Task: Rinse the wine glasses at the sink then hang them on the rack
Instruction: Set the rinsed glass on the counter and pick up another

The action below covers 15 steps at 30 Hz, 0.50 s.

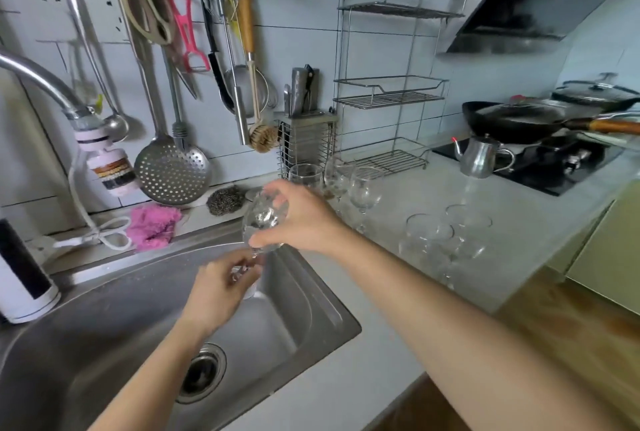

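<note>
Wine glass (265,217), clear and round-bowled, sits in both my hands. My right hand (306,219) curls over its bowl, with the fingertips (277,188) on the far side and the thumb pressed on the near side. My left hand (218,292) is just below, its fingers (239,266) closed on the stem and foot, though blur hides exactly how they lie. The glass is tilted and held in the air over the far right corner of the stainless steel sink (114,326), above the basin and touching nothing but my hands.

On the ledge behind the sink lie a grey steel-wool scourer (225,200) and a crumpled pink cloth (152,226). Just behind my right hand, 3 clear stemmed glasses (363,188) stand upright on the pale countertop (519,223). More clear glasses (429,233) stand to their right, too blurred to count. A 3-tier chrome wire rack (389,95) stands against the tiled wall. The curved metal faucet (38,77) with its white filter head reaches in from the left.
</note>
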Available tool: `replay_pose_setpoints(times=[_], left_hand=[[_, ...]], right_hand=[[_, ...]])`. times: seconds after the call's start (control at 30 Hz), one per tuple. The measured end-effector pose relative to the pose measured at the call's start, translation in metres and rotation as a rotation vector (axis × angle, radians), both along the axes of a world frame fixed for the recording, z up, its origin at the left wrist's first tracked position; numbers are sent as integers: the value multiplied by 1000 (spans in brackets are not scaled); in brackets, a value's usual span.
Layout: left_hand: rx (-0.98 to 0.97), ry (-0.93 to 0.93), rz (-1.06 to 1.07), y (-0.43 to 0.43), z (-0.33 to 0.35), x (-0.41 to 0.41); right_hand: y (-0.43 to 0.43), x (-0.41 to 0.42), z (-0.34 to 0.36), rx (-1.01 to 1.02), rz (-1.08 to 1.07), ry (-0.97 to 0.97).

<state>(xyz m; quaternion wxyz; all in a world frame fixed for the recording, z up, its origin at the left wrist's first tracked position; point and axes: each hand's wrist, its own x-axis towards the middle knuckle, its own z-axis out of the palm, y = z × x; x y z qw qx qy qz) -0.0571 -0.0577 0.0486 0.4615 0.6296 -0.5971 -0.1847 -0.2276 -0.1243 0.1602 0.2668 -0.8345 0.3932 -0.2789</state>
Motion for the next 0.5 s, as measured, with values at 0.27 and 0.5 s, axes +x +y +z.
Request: replay_pose_setpoints(times=[0.27,0.5], left_hand=[[-85,185,-39,-32,14,-110],[-174,-41,-19,-35,-8,-130]], right_hand=[[-12,-82,67,-80,42,270],[-37,-148,80,-95,-159,215]])
